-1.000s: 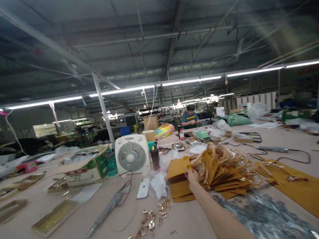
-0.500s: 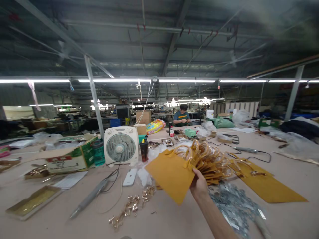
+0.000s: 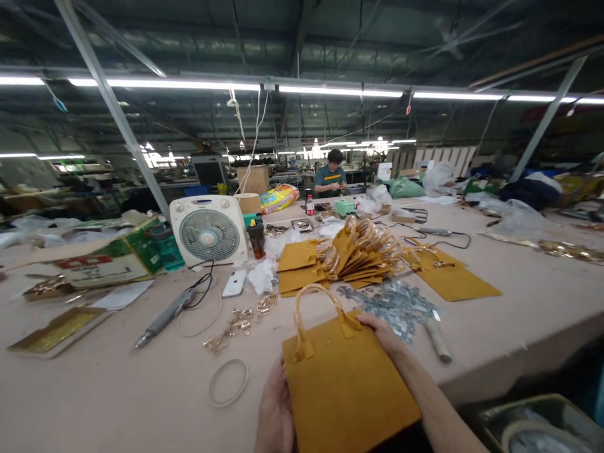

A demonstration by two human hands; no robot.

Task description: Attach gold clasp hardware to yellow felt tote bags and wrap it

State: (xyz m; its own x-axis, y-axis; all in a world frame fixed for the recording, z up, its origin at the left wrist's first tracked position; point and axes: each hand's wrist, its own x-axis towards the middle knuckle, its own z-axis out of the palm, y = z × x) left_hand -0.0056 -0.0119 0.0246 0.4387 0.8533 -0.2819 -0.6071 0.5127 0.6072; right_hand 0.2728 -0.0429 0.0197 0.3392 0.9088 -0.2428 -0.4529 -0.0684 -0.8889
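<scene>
A mustard-yellow bag panel (image 3: 349, 384) with a plastic-wrapped loop handle is held up in front of me, tilted, over the near edge of the table. My left hand (image 3: 276, 406) is closed on its left edge, with the fingers partly hidden behind it. My right hand (image 3: 384, 333) grips the upper right corner, thumb on the front face. Just beyond lies a fanned pile of similar panels (image 3: 358, 255), their handles wrapped in clear plastic. Loose grey metal pieces (image 3: 396, 308) spread to the right of the held panel. Small gold-coloured fittings (image 3: 240, 322) lie to its left.
On the left are an electric screwdriver (image 3: 170, 314), a white phone (image 3: 234, 283), a box fan (image 3: 207, 233) and a shallow tray (image 3: 56, 330). A pale ring (image 3: 228, 382) lies near my left hand. Another panel (image 3: 448, 274) rests at right. A person (image 3: 330, 173) sits across the table.
My right hand has brought a panel from the pile toward me, and its handle now shows upright. My left hand has come into view, holding its left edge. The view has tilted down.
</scene>
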